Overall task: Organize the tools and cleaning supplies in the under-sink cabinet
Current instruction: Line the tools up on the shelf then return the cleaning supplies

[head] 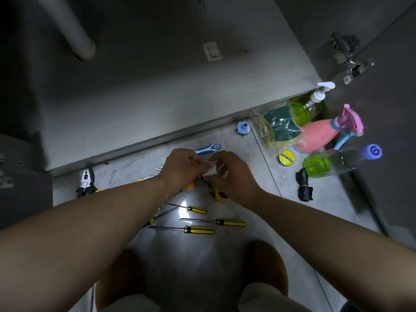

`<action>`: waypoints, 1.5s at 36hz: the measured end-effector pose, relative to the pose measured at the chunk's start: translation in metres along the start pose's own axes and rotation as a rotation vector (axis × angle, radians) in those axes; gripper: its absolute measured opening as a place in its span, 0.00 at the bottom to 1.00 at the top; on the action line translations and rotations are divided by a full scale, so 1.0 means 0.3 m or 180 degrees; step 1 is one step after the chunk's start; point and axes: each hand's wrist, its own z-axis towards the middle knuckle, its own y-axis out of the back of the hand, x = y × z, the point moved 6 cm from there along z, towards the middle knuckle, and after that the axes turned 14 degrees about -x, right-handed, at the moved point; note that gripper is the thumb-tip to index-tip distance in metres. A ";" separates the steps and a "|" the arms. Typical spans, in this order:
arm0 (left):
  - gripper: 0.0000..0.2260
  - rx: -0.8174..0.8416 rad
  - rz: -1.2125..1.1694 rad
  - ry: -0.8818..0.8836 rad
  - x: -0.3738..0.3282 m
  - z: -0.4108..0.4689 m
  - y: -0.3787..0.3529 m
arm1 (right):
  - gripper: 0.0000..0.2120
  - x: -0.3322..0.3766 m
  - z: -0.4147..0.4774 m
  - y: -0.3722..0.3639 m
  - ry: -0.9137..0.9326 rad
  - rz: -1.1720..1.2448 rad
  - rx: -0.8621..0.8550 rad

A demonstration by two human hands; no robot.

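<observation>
Our left hand [180, 167] and right hand [234, 176] both pinch a small white scrap [212, 170] above the floor, with screwdrivers [199, 229] at 6 o'clock and a pink spray bottle [319, 136] at 2 o'clock. We judge sorting has barely begun. Next we must free our hands and carry tools into the cabinet [157, 97] at 12 o'clock.

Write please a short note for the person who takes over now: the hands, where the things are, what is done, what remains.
Hands: the left hand and the right hand both pinch a white crumpled piece between them.
Tools: the screwdrivers and the pliers lie on the floor before the cabinet.
Supplies: the pink spray bottle, sponge bag, tape roll and green bottle are on the floor to the right.
Done: nothing visibly placed in the cabinet.
Left: sort all of it into the cabinet.
</observation>
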 end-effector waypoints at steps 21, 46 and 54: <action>0.04 -0.0078 0.0737 -0.0383 0.062 0.030 0.036 | 0.16 -0.297 0.196 0.163 -0.1200 -0.1217 -0.0755; 0.12 0.0068 0.2573 -0.1431 -0.638 -0.250 0.314 | 0.09 0.406 0.085 0.443 -0.0898 -0.1184 0.1672; 0.15 -0.0054 0.2701 -0.1524 -0.762 -0.560 0.355 | 0.05 0.661 -0.053 0.669 -0.0600 -0.0931 0.1499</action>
